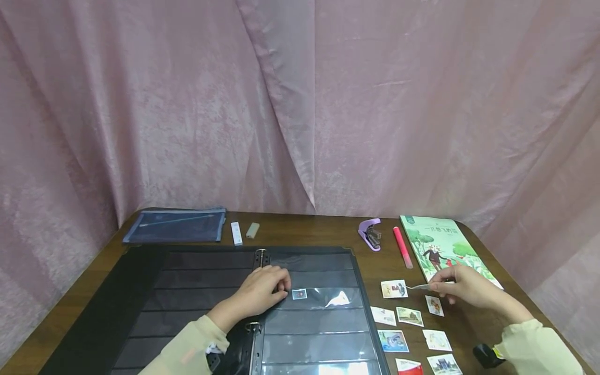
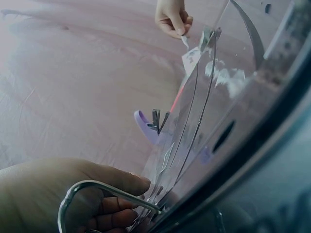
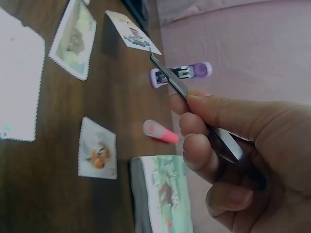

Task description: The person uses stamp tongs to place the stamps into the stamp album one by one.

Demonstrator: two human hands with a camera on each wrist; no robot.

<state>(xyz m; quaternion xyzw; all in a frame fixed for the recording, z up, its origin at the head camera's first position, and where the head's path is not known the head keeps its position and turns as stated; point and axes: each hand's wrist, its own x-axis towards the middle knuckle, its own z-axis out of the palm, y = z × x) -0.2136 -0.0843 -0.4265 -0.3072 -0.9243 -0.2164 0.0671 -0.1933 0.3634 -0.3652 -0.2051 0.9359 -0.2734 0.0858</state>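
My right hand [image 1: 461, 286] holds metal tweezers [image 3: 177, 85] between thumb and fingers. Their tips meet the edge of a stamp [image 3: 132, 34], which looks raised off the table in the right wrist view. My left hand [image 1: 262, 291] rests loosely bent on the open black stamp album, beside its ring spine. In the left wrist view its fingertips touch the clear pocket page [image 2: 187, 121], behind a metal binder ring [image 2: 104, 184]. One small blue stamp [image 1: 299, 294] sits in a pocket row just right of that hand.
Several loose stamps [image 1: 410, 316] lie right of the album [image 1: 100, 297]. Behind them are a purple stapler [image 1: 370, 234], a pink marker [image 1: 403, 247] and a green book [image 1: 450, 242]. A blue pouch [image 1: 175, 225], a white strip [image 1: 236, 233] and an eraser [image 1: 252, 230] lie at the back left.
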